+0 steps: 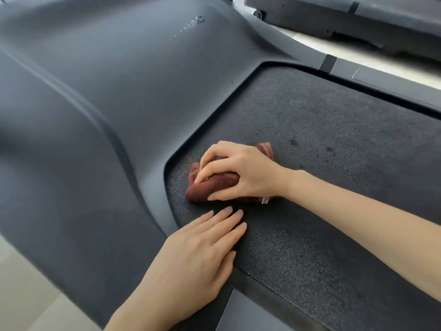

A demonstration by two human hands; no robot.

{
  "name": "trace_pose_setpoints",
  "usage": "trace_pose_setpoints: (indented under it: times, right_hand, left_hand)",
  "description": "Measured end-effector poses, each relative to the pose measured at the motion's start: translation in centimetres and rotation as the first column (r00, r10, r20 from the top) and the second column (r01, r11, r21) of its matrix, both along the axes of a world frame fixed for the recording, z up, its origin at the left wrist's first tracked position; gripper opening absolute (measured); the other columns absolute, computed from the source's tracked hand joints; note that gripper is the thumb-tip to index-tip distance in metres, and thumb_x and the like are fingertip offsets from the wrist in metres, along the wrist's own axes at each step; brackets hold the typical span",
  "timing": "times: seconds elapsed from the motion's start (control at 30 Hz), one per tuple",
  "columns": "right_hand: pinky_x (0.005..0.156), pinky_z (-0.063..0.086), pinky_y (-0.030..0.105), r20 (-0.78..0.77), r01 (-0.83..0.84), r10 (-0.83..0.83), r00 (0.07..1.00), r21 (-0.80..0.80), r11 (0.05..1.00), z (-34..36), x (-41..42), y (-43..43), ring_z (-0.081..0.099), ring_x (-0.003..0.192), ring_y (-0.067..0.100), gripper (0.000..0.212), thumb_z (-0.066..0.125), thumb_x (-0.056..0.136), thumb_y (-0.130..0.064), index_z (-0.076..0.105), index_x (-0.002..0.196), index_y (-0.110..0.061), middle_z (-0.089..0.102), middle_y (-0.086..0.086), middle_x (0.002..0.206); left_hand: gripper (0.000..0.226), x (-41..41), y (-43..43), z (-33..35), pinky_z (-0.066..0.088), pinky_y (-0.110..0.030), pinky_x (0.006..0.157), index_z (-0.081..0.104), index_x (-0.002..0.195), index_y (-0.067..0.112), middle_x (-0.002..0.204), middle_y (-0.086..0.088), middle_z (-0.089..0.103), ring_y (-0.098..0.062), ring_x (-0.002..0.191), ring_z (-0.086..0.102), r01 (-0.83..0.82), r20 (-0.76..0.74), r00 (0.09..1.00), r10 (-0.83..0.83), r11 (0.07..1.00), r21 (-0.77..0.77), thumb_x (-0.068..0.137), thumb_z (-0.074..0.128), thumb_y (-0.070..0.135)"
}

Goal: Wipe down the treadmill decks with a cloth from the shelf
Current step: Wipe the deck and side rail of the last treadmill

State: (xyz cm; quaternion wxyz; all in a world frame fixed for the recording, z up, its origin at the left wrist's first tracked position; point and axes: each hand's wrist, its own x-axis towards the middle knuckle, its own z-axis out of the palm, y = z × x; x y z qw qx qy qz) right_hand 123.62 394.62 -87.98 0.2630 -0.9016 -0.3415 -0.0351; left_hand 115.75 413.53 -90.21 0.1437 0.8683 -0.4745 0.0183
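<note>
A bunched reddish-brown cloth lies on the dark textured treadmill belt, close to the belt's front corner by the motor cover. My right hand grips the cloth from above, with fingers curled over it and the thumb along its near side. My left hand lies flat with straight fingers on the belt's near edge, just below the cloth and not touching it.
The grey plastic motor cover rises to the left of the belt. A grey side rail runs along the belt's far side. Another treadmill stands at the top right on a pale floor.
</note>
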Motion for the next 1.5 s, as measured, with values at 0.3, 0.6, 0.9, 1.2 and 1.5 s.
trace_pose_setpoints:
  times: [0.3,0.6,0.9,1.2,1.5]
  right_hand:
    - [0.092,0.042,0.033,0.025,0.232,-0.231,0.973,-0.010,0.973,-0.5,1.7,-2.3,0.053,0.103,0.015,0.033,0.075,0.074,-0.032,0.069,0.106,-0.030,0.060,-0.004,0.106]
    - [0.086,0.037,0.027,0.135,0.658,-0.646,0.752,-0.084,0.748,-0.9,4.8,-4.7,0.049,0.110,0.015,0.034,0.063,0.081,-0.046,0.061,0.114,-0.037,0.060,-0.008,0.116]
    - [0.088,0.047,0.038,0.179,0.380,-0.365,0.913,-0.058,0.923,-1.3,-2.8,-3.7,0.057,0.098,0.020,0.040,0.073,0.075,-0.035,0.066,0.113,-0.025,0.063,-0.002,0.110]
    - [0.084,0.039,0.033,0.169,0.829,-0.811,0.560,-0.091,0.552,-1.3,6.3,-12.8,0.048,0.113,0.025,0.037,0.062,0.083,-0.043,0.058,0.118,-0.031,0.058,0.003,0.116]
    - [0.092,0.038,0.040,0.238,0.818,-0.787,0.569,-0.259,0.513,-1.3,12.0,-13.2,0.043,0.119,0.029,0.044,0.053,0.088,-0.051,0.052,0.121,-0.022,0.053,0.009,0.124]
  left_hand:
    - [0.044,-0.1,0.0,-0.1,0.042,-0.039,0.102,0.061,0.124,0.019,0.135,0.004,0.054,-0.013,0.127,0.047,0.014,-0.011,1.000,-0.014,1.000,0.001,0.086,0.041,0.030]
    - [0.039,0.0,-0.5,0.0,0.046,-0.037,0.098,0.065,0.119,0.021,0.132,0.007,0.057,-0.011,0.125,0.049,0.040,-0.030,0.999,-0.042,0.996,-0.078,0.087,0.043,0.026]
    - [0.047,1.5,-0.3,0.5,0.042,-0.052,0.097,0.061,0.123,0.021,0.135,0.005,0.053,-0.018,0.128,0.046,-0.061,-0.140,0.989,0.053,0.997,-0.053,0.084,0.041,0.035]
    - [0.064,5.3,-1.8,0.8,0.016,-0.043,0.115,0.032,0.144,0.029,0.152,0.012,0.022,-0.017,0.143,0.013,-0.248,-0.070,0.962,0.263,0.953,0.174,0.087,0.019,0.054]
    - [0.058,5.5,-1.6,0.1,0.025,-0.041,0.113,0.044,0.139,0.026,0.148,0.011,0.034,-0.016,0.140,0.025,-0.241,-0.034,0.969,0.246,0.963,0.120,0.087,0.032,0.051]
